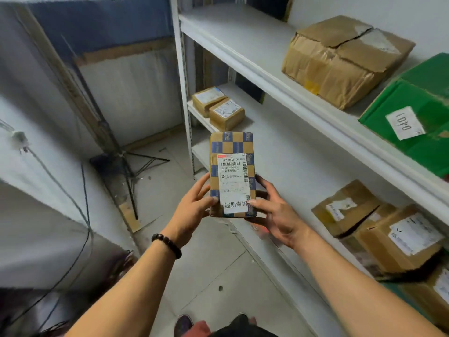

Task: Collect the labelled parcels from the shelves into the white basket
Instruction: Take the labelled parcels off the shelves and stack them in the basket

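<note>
A narrow brown parcel with a blue checked pattern and a white shipping label is held upright in front of the white shelves. My left hand grips its lower left edge, thumb on the label. On the other side, my right hand grips the lower right edge with the thumb on the front. Two small labelled brown parcels lie at the far end of the middle shelf. More labelled cardboard boxes sit on that shelf at the right. No white basket is in view.
The upper shelf carries a worn taped brown box and a green box tagged 0401. A black tripod and cables stand on the tiled floor at the left by the wall. My feet show at the bottom edge.
</note>
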